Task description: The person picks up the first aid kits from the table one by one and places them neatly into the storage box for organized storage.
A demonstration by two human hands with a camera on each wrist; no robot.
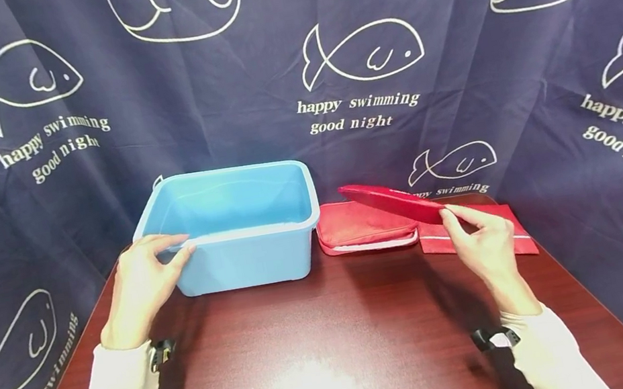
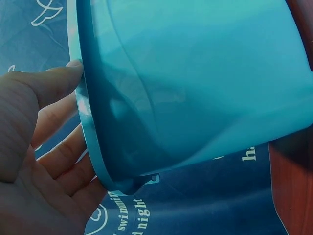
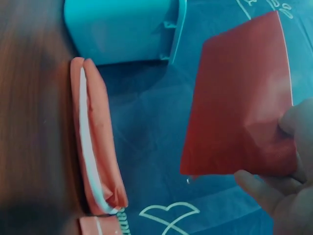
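My left hand (image 1: 143,275) holds the rim of a light blue plastic bin (image 1: 242,260) at its near left corner. In the left wrist view the thumb lies on the rim (image 2: 88,117) and the fingers reach behind it. My right hand (image 1: 481,242) pinches a thin, flat, red rectangular packet (image 1: 388,199) by one edge, thumb on one face. It is tilted and raised above the table; the right wrist view shows its plain red face (image 3: 239,103). Beneath it lies a red fabric pouch (image 1: 362,224) with a white zip edge, right beside the bin.
A flat red piece (image 1: 436,246) with a white stripe lies at the back right, partly behind my right hand in the head view. The brown wooden table (image 1: 309,331) has a bright glare spot near the front. A navy curtain (image 1: 247,96) with fish drawings hangs around it.
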